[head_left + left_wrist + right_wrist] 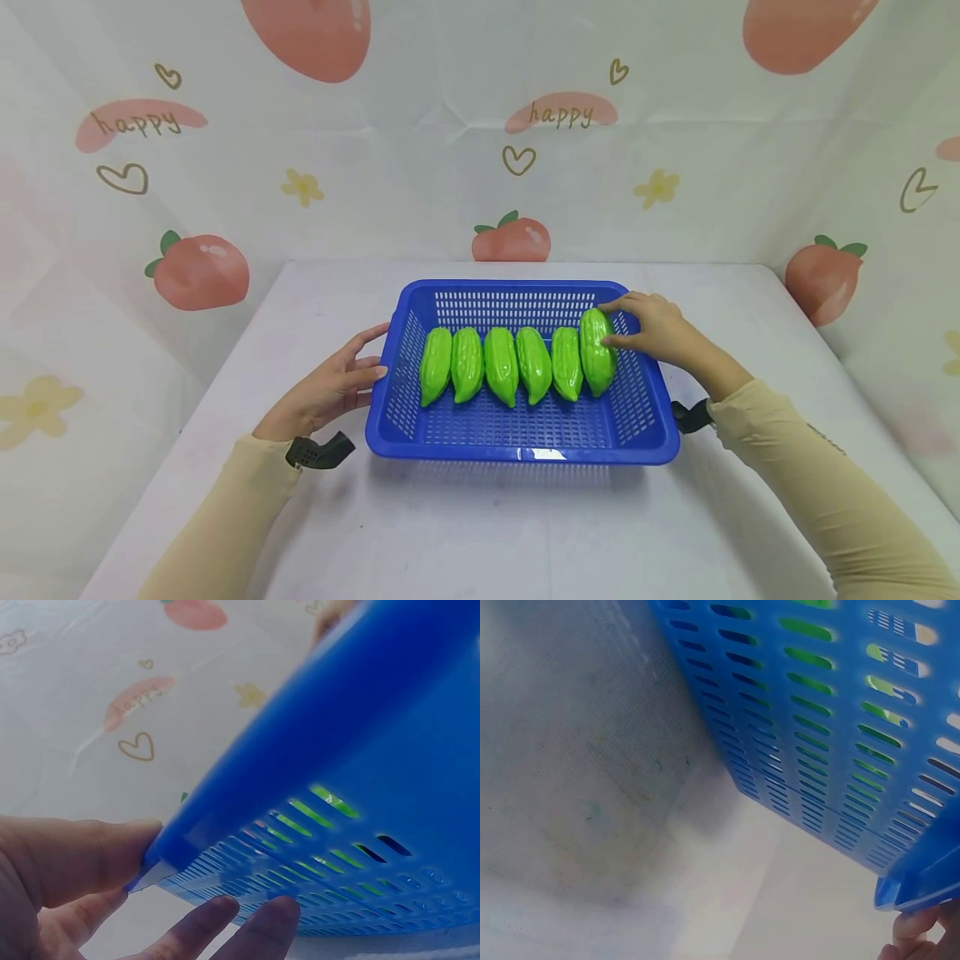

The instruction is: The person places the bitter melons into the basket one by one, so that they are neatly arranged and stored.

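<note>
A blue plastic basket point(525, 455) with slotted walls stands in the middle of the table. Several glossy green bitter melons point(501, 365) lie side by side in it, tips toward the near side. My left hand point(341, 383) grips the basket's left rim, and in the left wrist view the thumb point(97, 851) presses on the rim's edge with other fingers below. Reaching over the right rim, my right hand point(654, 330) holds the rightmost bitter melon point(597, 358) between thumb and fingers. Whether that melon touches the basket floor I cannot tell.
White cloth covers the table point(480, 533). Behind it hangs a white curtain point(420, 192) printed with peaches, hearts and flowers. Dark wrist cameras point(318, 451) sit on both wrists, the right one close to the basket's right side.
</note>
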The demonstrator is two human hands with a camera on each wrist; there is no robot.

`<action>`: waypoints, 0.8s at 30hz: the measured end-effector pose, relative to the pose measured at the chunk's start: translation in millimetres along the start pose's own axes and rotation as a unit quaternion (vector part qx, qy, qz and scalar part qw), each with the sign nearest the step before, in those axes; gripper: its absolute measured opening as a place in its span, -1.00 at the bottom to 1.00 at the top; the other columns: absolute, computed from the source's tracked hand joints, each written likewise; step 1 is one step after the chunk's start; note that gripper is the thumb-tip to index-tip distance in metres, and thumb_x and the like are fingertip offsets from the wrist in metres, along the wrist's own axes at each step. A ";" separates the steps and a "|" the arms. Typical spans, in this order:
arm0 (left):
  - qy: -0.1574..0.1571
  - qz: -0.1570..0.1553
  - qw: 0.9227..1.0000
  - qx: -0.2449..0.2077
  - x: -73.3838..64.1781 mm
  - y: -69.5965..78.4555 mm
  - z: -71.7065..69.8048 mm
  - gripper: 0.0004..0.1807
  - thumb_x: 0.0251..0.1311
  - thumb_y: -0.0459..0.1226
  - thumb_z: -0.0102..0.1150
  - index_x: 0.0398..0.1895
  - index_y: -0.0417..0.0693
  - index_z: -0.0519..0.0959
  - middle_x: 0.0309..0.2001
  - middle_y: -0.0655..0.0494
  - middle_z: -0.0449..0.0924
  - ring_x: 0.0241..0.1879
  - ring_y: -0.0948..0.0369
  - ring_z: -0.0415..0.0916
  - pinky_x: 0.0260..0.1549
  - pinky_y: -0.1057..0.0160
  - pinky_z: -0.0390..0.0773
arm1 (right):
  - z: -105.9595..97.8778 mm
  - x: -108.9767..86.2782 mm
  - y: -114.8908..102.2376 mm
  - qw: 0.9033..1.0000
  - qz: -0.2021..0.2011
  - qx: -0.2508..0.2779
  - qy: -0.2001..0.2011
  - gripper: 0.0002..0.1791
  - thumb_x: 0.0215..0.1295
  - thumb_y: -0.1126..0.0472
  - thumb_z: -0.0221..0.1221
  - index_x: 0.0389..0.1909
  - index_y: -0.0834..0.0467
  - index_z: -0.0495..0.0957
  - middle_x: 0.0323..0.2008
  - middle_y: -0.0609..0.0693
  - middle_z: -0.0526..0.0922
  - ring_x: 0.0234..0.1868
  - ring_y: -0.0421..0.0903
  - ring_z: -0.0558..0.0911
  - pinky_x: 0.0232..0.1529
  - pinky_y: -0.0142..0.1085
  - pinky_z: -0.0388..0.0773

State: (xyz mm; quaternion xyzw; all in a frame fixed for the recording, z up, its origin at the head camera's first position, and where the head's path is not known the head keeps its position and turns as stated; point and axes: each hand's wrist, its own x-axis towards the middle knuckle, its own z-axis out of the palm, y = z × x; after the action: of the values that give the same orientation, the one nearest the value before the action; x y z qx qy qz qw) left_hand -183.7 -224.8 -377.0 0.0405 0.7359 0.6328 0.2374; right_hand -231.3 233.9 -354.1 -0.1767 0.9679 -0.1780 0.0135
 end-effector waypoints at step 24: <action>0.003 -0.002 1.000 0.010 -1.2 -0.2 -0.2 -0.14 0.31 -0.13 0.17 0.53 0.39 -0.12 0.32 -0.24 0.31 -0.01 0.10 0.62 0.07 0.07 0.58 | 0.7 1.3 -1.1 1.000 0.000 0.000 0.005 -0.44 0.14 0.07 0.36 0.15 0.20 0.54 0.20 0.29 0.50 0.21 0.36 0.39 0.22 0.34 0.18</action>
State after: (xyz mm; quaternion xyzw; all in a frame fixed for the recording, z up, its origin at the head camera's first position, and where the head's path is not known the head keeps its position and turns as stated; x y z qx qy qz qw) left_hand -182.6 -225.4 -376.8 0.0393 0.7433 0.6248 0.2358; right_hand -232.1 232.2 -354.3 -0.1755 0.9680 -0.1789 0.0087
